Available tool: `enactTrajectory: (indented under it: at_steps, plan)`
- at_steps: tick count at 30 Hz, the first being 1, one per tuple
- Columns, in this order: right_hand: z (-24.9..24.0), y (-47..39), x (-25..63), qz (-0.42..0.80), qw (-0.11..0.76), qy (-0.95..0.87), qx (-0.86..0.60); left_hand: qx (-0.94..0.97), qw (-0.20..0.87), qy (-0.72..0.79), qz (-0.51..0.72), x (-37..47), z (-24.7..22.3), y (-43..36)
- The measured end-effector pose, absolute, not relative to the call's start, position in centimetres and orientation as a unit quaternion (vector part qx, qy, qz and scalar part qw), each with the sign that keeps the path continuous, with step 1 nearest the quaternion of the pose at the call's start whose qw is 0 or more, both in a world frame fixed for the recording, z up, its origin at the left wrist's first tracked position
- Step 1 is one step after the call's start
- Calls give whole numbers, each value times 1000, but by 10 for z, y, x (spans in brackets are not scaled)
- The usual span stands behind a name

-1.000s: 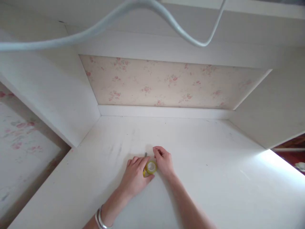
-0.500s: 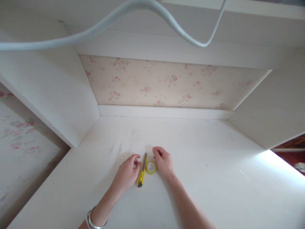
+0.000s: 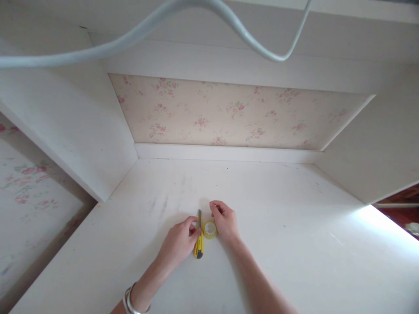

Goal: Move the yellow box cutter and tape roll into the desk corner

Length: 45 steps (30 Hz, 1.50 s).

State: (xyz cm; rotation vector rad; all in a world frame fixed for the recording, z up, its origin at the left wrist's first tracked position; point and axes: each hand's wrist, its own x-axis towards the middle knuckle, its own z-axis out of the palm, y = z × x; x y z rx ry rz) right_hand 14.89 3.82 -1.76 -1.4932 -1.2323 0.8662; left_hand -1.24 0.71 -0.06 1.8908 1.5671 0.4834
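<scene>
A yellow box cutter (image 3: 200,244) with a dark end lies on the white desk, pointing away from me. Against its left side rests my left hand (image 3: 183,237), its thumb and index finger touching the cutter with a gap between them. Just right of the cutter is a roll of yellowish clear tape (image 3: 210,229), lying flat. My right hand (image 3: 225,219) rests beside the tape on its right, thumb and index finger pinched together; anything between those fingertips is too small to make out.
The white desk (image 3: 294,253) has side panels left and right and a back ledge (image 3: 229,153) below floral wallpaper (image 3: 209,113). A pale cable (image 3: 242,32) crosses the top of the view. A silver bracelet (image 3: 129,301) circles my left wrist.
My left hand has moved right and slightly down, onto the cutter. The cutter has shifted right and turned more upright in view, and the tape roll has moved slightly right. My right hand stays put.
</scene>
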Motion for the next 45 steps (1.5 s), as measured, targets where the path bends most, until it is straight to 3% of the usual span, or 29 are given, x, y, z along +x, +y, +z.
enactTrajectory:
  at_steps: [45]
  plan:
    - [-24,39,148,344,477,-525,-615,725,312,594,156,-16,1,11]
